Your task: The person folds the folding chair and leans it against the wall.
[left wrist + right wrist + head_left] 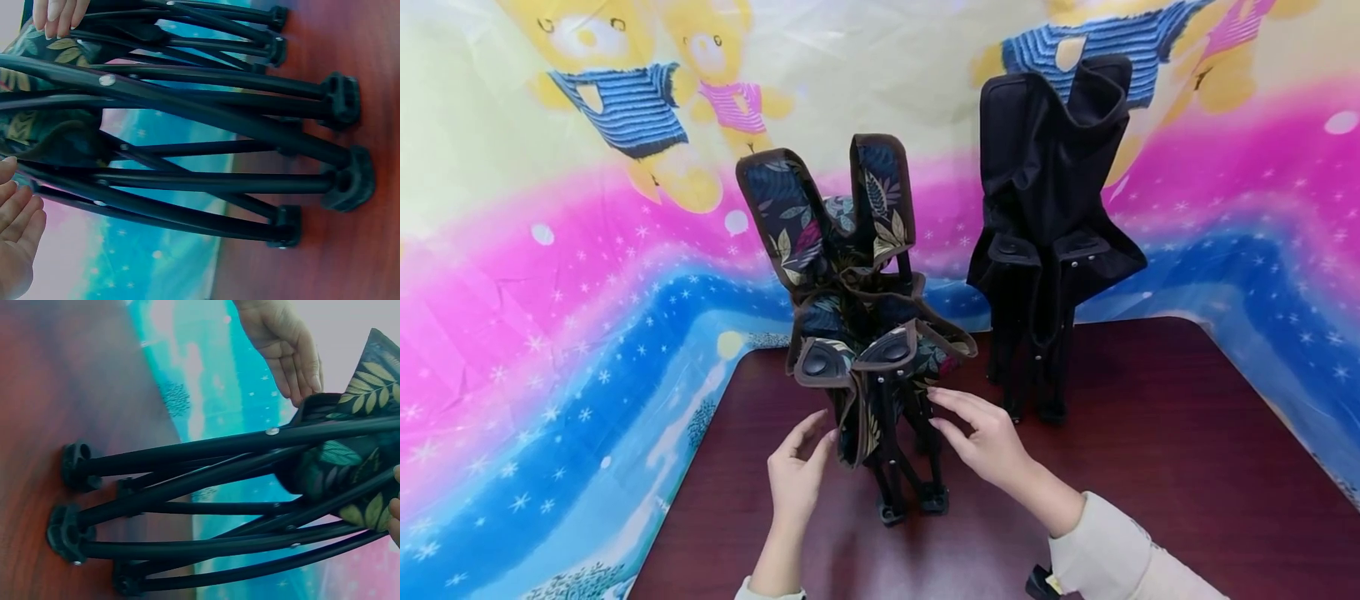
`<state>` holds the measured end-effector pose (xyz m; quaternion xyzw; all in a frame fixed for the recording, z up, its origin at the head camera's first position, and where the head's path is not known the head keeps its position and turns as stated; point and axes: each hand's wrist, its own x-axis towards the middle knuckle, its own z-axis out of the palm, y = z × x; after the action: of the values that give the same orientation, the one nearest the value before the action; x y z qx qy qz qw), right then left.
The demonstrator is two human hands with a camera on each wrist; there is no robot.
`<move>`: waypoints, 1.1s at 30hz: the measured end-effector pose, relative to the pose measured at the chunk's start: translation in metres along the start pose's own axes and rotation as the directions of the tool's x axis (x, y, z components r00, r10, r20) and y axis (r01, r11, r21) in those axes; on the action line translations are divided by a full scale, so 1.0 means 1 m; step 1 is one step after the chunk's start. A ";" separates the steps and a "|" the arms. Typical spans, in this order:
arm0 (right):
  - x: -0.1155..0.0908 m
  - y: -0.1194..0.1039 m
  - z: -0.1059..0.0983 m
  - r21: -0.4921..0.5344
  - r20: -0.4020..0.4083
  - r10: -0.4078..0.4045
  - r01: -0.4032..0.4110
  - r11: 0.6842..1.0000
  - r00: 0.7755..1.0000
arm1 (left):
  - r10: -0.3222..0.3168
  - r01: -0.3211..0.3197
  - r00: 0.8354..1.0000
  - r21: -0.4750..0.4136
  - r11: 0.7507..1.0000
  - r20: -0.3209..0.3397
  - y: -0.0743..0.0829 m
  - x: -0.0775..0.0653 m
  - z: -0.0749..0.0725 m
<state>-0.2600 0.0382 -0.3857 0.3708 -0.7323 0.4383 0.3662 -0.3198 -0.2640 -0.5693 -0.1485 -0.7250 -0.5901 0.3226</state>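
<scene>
Staged recording set: cartoon-bear backdrop [625,100], wooden table [1187,467]

Leaf-print folded chair [857,275], brown-trimmed, black-legged; plain black chair [1048,225]; dark red table [1187,433].

The leaf-print folding chair [857,283] combines matt woven cloth with smooth, slightly glossy black metal legs [206,112] and matt black plastic feet [350,181], standing on a polished dark wood-grain table [1187,467] before a glossy printed plastic backdrop [550,275].

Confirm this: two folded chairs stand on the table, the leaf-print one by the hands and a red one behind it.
Not quite. The chair behind is black, not red, as the head view shows. The leaf-print chair does stand folded on the table between the left hand and right hand.
</scene>
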 end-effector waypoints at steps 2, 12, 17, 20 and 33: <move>-0.003 0.001 0.001 0.001 0.015 0.028 -0.028 1.000 0.999 | 0.015 -0.015 1.000 -0.038 0.999 0.013 0.034 0.001 0.006; -0.015 0.009 0.008 0.007 0.043 0.146 -0.147 0.989 0.988 | -0.266 0.266 0.964 0.123 0.956 -0.017 0.180 0.014 0.031; -0.020 0.011 0.010 0.012 0.052 0.188 -0.189 0.982 0.981 | -0.249 0.246 0.968 0.165 0.955 -0.002 0.174 0.009 0.033; -0.022 0.012 0.011 -0.003 0.048 0.197 -0.197 0.980 0.979 | -0.249 0.244 0.969 0.152 0.958 0.010 0.169 0.005 0.034; -0.033 0.017 0.017 -0.028 0.047 0.274 -0.273 0.962 0.961 | -0.267 0.258 0.964 0.235 0.937 0.005 0.189 0.000 0.042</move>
<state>-0.2631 0.0359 -0.4259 0.2733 -0.7901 0.4674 0.2874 -0.2194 -0.1753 -0.4291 -0.0224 -0.8082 -0.5361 0.2427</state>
